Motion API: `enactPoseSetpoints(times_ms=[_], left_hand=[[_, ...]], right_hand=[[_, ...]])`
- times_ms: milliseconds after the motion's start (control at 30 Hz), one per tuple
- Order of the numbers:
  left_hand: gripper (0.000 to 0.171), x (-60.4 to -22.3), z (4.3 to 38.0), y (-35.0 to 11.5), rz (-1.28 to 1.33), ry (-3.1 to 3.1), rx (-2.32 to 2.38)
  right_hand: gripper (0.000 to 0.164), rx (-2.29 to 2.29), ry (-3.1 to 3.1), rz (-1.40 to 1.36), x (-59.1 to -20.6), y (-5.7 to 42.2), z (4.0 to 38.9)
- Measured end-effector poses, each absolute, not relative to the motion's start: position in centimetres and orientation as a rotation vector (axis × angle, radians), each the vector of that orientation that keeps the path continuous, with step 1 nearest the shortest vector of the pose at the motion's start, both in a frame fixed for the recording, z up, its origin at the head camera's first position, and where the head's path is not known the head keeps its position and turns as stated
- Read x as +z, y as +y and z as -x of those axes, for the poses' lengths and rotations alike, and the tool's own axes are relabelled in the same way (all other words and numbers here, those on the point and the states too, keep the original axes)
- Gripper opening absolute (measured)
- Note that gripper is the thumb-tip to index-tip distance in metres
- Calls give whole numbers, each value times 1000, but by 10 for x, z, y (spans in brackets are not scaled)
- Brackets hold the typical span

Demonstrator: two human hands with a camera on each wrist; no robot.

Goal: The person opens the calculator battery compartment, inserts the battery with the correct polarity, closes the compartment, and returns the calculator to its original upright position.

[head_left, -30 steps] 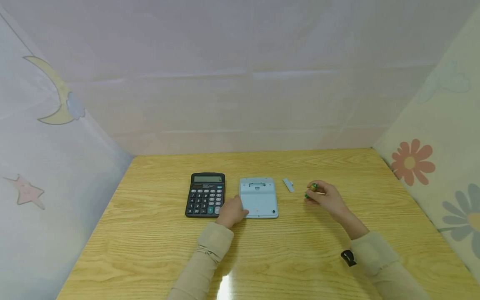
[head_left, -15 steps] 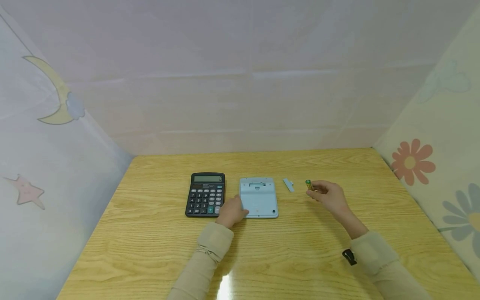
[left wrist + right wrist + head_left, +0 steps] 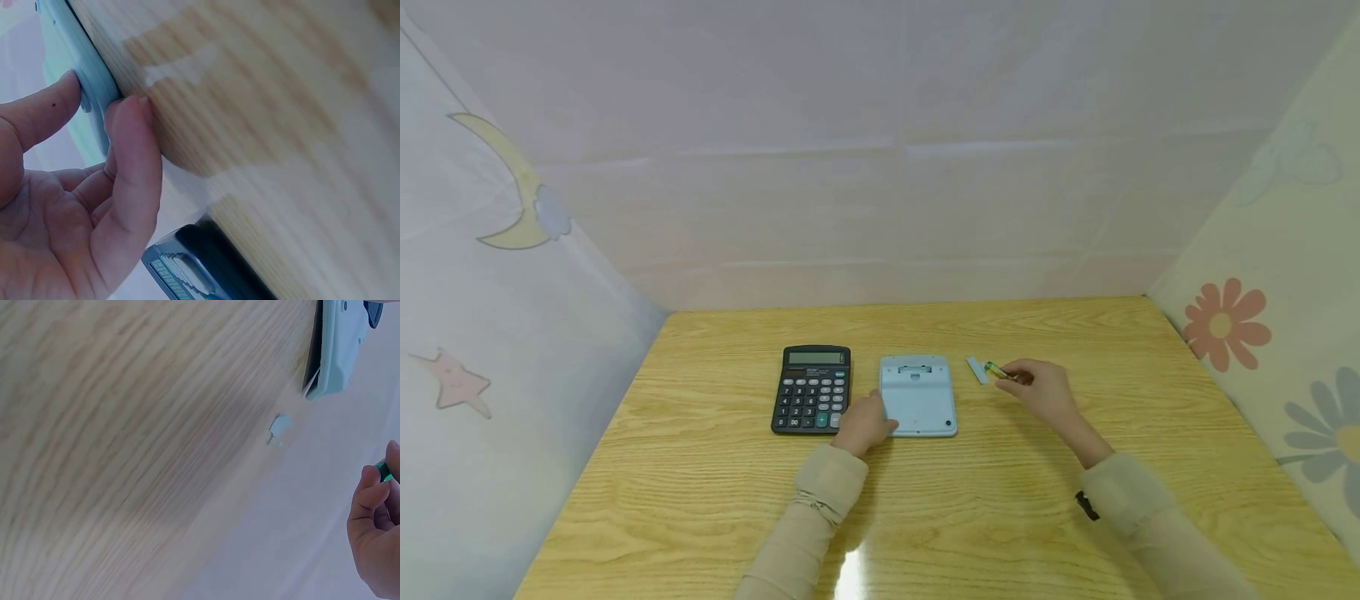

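A light blue calculator lies face down on the wooden table, its battery slot uncovered near the far edge. My left hand grips its near left side; in the left wrist view the thumb lies on the back and the fingers against the edge. Above the table to the right, my right hand pinches a green and gold battery between thumb and fingertips. Only the battery's green end shows in the right wrist view. Just left of the battery lies the small light blue battery cover.
A black calculator lies face up left of the blue one, close to my left hand. The wooden table ends at a pale cloth backdrop, with printed cloth sides at left and right.
My right hand has turned the battery and carried it left, close to the battery cover. My left hand stays on the light blue calculator's edge, and both calculators lie where they were.
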State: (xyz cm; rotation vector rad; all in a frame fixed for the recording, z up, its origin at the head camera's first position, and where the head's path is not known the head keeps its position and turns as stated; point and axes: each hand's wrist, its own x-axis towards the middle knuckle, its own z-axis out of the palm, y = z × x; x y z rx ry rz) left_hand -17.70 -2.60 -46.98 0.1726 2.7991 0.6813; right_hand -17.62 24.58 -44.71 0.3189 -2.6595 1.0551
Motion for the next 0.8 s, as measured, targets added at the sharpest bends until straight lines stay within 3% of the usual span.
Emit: enactPoseSetpoints(times_ms=[800], left_hand=[[49, -473, 178, -25, -159, 2812, 692]], right_hand=[[19, 999, -2729, -422, -450, 200, 203]])
